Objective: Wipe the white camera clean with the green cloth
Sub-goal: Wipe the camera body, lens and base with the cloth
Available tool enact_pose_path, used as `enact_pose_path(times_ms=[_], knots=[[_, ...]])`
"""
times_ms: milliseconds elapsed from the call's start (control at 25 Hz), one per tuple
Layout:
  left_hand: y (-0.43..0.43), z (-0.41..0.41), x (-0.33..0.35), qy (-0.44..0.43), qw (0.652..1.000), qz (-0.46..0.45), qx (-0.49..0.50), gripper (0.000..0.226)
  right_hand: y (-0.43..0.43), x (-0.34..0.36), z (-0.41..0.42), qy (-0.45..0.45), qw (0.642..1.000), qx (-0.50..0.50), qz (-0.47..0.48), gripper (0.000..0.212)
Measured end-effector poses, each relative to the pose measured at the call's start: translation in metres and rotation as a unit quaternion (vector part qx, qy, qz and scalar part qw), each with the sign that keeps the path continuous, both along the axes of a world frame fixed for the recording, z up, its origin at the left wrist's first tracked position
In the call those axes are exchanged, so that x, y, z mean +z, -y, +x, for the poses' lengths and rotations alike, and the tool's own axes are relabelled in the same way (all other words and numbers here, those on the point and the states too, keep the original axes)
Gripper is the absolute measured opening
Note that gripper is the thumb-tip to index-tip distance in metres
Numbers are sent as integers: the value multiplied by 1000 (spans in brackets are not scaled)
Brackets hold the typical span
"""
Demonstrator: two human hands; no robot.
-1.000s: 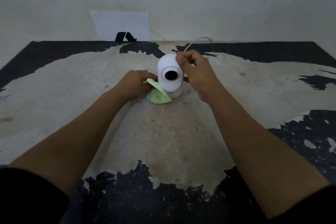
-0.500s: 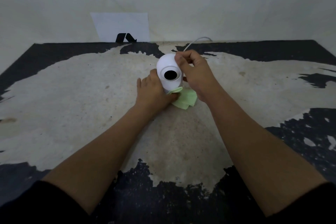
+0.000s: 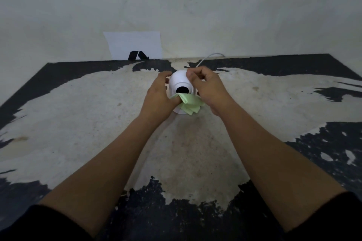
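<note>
Both hands close | left hand (image 3: 159,95) grip: green cloth (image 3: 191,103) | right hand (image 3: 208,89) grip: white camera (image 3: 181,84)

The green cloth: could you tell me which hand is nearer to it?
Left. The left hand grips the green cloth under the camera's lens; the right hand holds the camera's top.

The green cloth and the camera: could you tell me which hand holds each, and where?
The left hand pinches the green cloth at its upper edge, under the lens; the right hand grips the white camera by its top.

Both forearms are bare; black sleeves (image 3: 45,223) end near the elbows. Left hand (image 3: 158,96) and right hand (image 3: 209,90) wear nothing.
</note>
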State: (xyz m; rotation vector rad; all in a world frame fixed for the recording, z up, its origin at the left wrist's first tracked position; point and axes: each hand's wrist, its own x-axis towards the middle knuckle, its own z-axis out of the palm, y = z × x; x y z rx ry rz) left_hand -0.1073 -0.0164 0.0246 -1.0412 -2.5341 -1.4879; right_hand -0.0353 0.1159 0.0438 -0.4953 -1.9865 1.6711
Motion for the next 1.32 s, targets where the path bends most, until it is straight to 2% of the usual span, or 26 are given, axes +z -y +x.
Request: enact_pose_path(times_ms=[120,240,320,400,520,600,680,840,1000,1080,1320], knots=[[4,0,6,12,999,30,-22,57,-6,4,8,32,999,38,1,35],[7,-1,18,51,997,26,-46,49,-20,1,18,60,987,151,-11,64],[7,-3,23,86,995,12,-53,43,-27,0,22,83,976,200,13,84],[6,-4,24,107,993,8,-51,38,-26,0,22,110,970,204,69,94],[6,-3,25,124,990,14,-60,42,-21,-2,20,82,978,148,119,75],[9,-3,24,132,988,22,-76,47,-20,-3,19,60,986,106,117,55],[14,-5,22,135,987,16,-88,51,-19,-4,17,53,989,87,110,48],[20,-9,26,160,978,-2,-131,58,-13,-7,15,54,987,56,139,49],[21,-6,36,238,963,20,-127,35,-5,-7,11,38,991,17,130,50],[21,-6,39,265,958,23,-110,41,4,-5,8,42,992,-4,119,52],[20,-4,42,226,968,31,-100,46,21,-11,0,76,976,-33,201,74]])
